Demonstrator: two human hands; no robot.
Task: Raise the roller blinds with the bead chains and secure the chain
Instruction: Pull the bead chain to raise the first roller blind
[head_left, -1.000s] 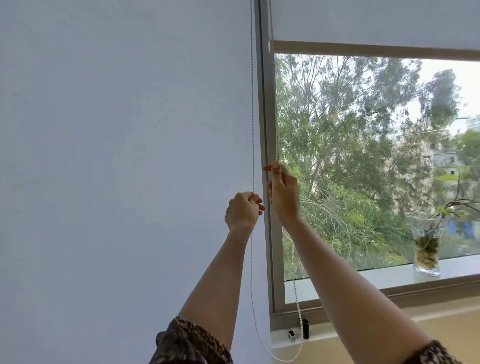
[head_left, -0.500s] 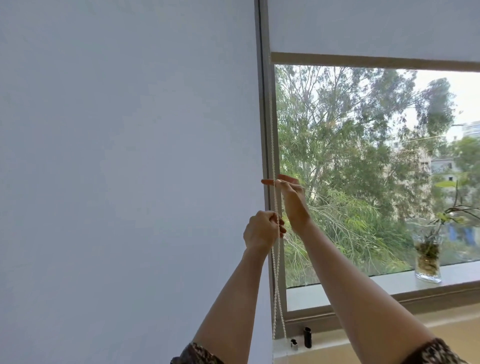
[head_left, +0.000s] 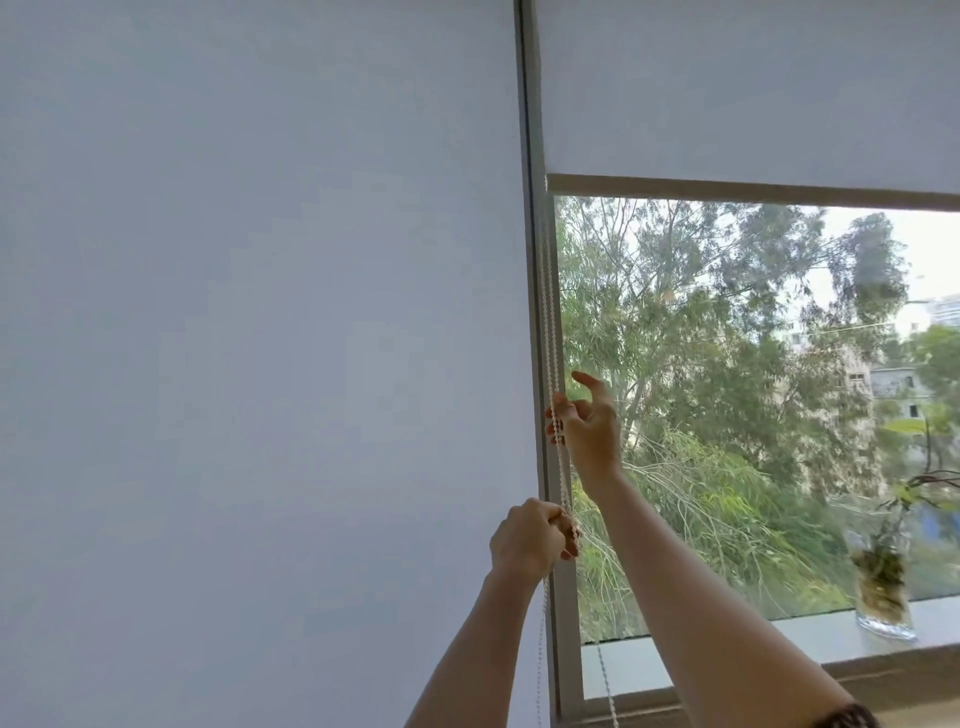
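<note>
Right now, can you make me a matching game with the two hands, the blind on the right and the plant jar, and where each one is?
Things:
1. left hand
2. right hand
3. blind on the right
4. plant jar

Places:
A. on the window sill
B. higher up, beside the chain
C. partly up, with trees showing below it
D. lower down, gripping the chain

Pairs: 1-D, 2-B, 3-C, 4-A.
</note>
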